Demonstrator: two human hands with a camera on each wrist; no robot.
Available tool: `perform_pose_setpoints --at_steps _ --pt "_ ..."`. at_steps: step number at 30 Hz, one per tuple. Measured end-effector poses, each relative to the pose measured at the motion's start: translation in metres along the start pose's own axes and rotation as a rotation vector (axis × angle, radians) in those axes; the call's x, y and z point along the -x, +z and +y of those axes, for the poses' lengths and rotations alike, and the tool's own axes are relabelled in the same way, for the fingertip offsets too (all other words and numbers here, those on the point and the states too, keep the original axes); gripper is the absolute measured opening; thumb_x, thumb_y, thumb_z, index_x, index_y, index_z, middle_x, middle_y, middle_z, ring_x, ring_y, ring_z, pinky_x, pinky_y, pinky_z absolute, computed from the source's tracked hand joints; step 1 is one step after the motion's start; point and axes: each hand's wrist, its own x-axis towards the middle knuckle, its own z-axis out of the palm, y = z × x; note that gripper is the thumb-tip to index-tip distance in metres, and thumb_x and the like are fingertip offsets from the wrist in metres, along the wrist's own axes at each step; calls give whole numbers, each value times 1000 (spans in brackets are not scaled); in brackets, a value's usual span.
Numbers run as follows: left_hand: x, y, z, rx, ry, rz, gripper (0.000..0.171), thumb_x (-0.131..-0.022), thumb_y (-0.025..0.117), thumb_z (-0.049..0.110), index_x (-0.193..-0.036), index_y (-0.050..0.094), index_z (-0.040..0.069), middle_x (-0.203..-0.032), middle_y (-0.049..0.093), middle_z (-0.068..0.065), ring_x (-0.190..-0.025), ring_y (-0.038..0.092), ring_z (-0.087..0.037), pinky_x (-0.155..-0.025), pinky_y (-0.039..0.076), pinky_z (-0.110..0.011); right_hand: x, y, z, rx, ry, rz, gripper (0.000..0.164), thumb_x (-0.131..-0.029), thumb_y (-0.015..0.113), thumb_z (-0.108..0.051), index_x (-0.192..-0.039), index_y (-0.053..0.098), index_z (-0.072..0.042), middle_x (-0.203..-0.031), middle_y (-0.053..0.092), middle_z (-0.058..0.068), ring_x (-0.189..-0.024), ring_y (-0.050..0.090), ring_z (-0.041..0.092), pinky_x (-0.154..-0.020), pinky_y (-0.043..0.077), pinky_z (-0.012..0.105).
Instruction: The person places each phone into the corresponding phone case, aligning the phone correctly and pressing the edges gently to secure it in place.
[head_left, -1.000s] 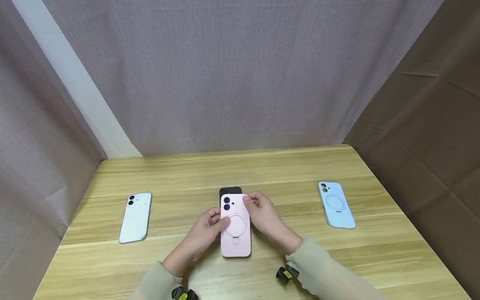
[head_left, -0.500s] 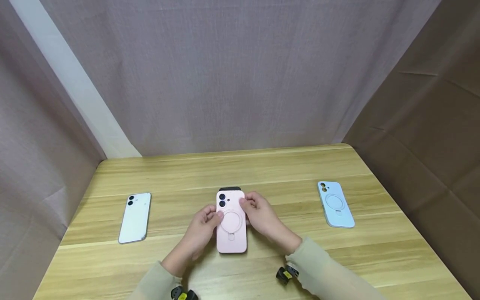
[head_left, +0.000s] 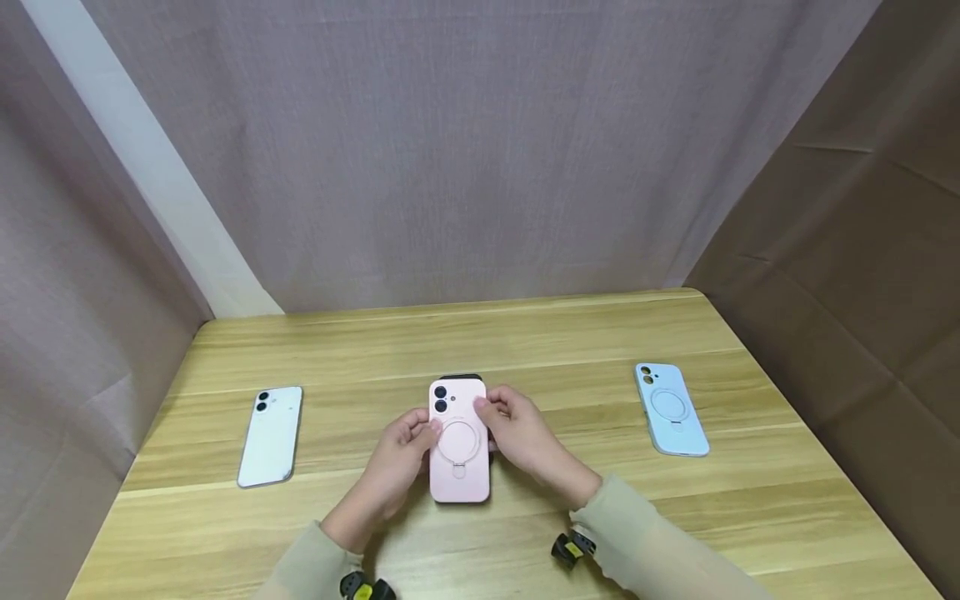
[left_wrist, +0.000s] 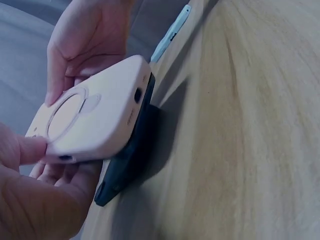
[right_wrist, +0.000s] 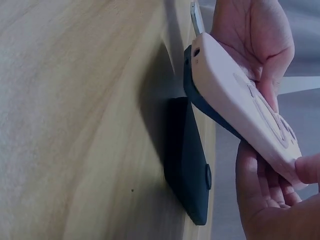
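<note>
I have my left grip [head_left: 397,463] and right grip [head_left: 525,433] pinching the pink case [head_left: 459,442] above the table [head_left: 570,358], shifted slightly left just now, the dark slab [right_wrist: 189,85] showing beneath it, so I judge them not fully seated together.

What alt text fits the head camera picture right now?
A left hand and right hand hold a pink phone case over a mostly hidden black object on a wooden table. A white phone lies left, a light blue case right.
</note>
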Motion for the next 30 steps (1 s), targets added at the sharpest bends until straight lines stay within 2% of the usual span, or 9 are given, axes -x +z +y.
perform_pose_setpoints --at_steps 8,15,19,25,30 --pt "0 -1 3 -16 -13 -52 34 -99 55 21 -119 53 -6 -102 68 -15 -91 66 -22 -80 56 -38 1 -1 0 59 -21 33 19 -100 54 -21 -104 60 -4 -81 66 5 -67 58 16 -62 53 34" --pt "-5 -1 5 -2 9 50 35 -100 54 27 -114 56 -5 -97 64 -11 -87 63 -20 -77 55 -38 1 0 2 92 -79 40 18 -100 55 -19 -104 62 -2 -81 65 4 -71 59 16 -64 50 28" --pt "-6 -1 5 -1 26 96 28 -101 51 22 -110 57 -5 -96 65 -11 -84 63 -20 -73 56 -36 2 0 3 87 -61 15 19 -100 55 -20 -105 61 -4 -83 66 3 -72 60 16 -65 52 31" --pt "-6 -1 4 -2 59 122 27 -102 50 18 -108 58 -7 -92 67 -11 -80 64 -18 -72 56 -35 3 1 1 56 -21 -39 26 -100 54 -29 -108 61 -5 -86 66 5 -74 60 17 -69 54 39" --pt "-7 -3 6 26 69 176 27 -101 51 17 -109 56 -9 -92 66 -13 -77 64 -18 -71 56 -34 5 0 2 68 27 -113 36 -97 56 -40 -106 62 -6 -86 65 5 -75 59 16 -69 52 38"
